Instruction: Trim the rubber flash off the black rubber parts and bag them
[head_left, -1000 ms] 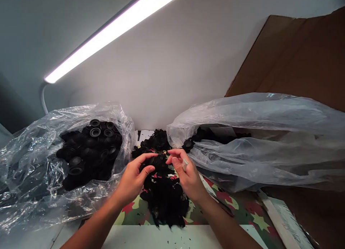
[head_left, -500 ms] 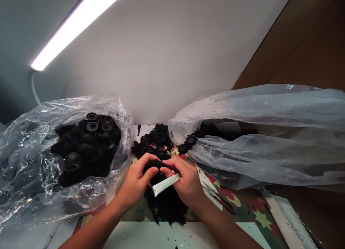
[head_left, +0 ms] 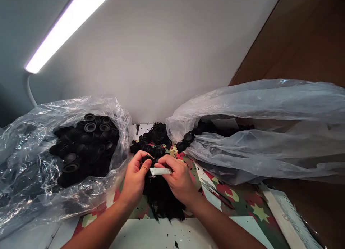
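Note:
My left hand (head_left: pixel 135 179) is closed, its thumb and fingers pinching a small black rubber piece (head_left: pixel 148 158) that they partly hide. Held in my right hand (head_left: pixel 180 177) is a flat white handle-like strip (head_left: pixel 160 171), lying almost level across the palm. Its kind I cannot make out. The right fingertips come up against the black piece from the other side. Below both hands spreads a heap of black trimmings (head_left: pixel 164 200). Just beyond them lie black ribbed rubber parts (head_left: pixel 152 149).
At left, a clear plastic bag (head_left: pixel 29 148) holds many black ribbed rubber parts (head_left: pixel 83 144). Another plastic bag (head_left: pixel 258 98) lies at right before a cardboard box (head_left: pixel 304 44). Tweezers (head_left: pixel 218 193) rest on the patterned tabletop cover (head_left: pixel 242 202). A lamp (head_left: pixel 70 29) shines overhead.
The white strip has swung from a slant to nearly level in my right hand. Both hands have shifted slightly, and the black piece shows less between them. The whole view has moved a little.

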Motion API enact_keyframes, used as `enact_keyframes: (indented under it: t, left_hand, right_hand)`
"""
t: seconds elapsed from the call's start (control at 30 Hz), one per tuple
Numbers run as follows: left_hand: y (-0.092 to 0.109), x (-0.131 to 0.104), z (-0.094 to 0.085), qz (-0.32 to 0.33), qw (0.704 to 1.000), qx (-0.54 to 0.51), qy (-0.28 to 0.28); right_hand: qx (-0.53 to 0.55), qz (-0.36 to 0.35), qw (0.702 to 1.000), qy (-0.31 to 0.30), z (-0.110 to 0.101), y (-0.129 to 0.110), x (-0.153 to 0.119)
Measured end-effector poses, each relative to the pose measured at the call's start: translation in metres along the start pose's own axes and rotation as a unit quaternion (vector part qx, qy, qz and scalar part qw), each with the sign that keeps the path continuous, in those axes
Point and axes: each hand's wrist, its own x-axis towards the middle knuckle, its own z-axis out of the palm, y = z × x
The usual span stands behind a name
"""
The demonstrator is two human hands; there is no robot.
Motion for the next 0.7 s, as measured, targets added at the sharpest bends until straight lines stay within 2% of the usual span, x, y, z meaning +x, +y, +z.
enact_keyframes:
  t: [0.13,0.27,0.33,0.43,0.57,0.63,0.7]
  left_hand:
    - [0.002,0.001,-0.003,0.038,0.996,0.079,0.000]
    - [0.006,0.000,-0.005,0.080,0.978,0.191,0.001]
    - [0.007,-0.001,-0.005,0.085,0.971,0.223,-0.012]
    - [0.008,-0.001,-0.008,0.082,0.968,0.232,-0.044]
    - [0.009,0.001,-0.011,0.131,0.972,0.191,-0.037]
    - [0.009,0.003,-0.011,0.109,0.983,0.143,-0.045]
    - [0.008,0.005,-0.010,0.062,0.993,0.093,-0.041]
  right_hand:
    - [-0.102,-0.061,0.993,-0.008,-0.007,0.006,0.002]
    - [-0.280,-0.170,0.944,-0.048,-0.013,0.007,0.006]
    - [-0.316,-0.185,0.928,-0.071,-0.014,0.007,0.008]
    - [-0.271,-0.168,0.938,-0.133,-0.014,0.007,0.013]
    - [-0.162,-0.108,0.964,-0.179,-0.014,0.006,0.017]
    - [-0.136,-0.090,0.970,-0.179,-0.012,0.005,0.017]
    - [-0.154,-0.116,0.968,-0.160,-0.008,0.004,0.015]
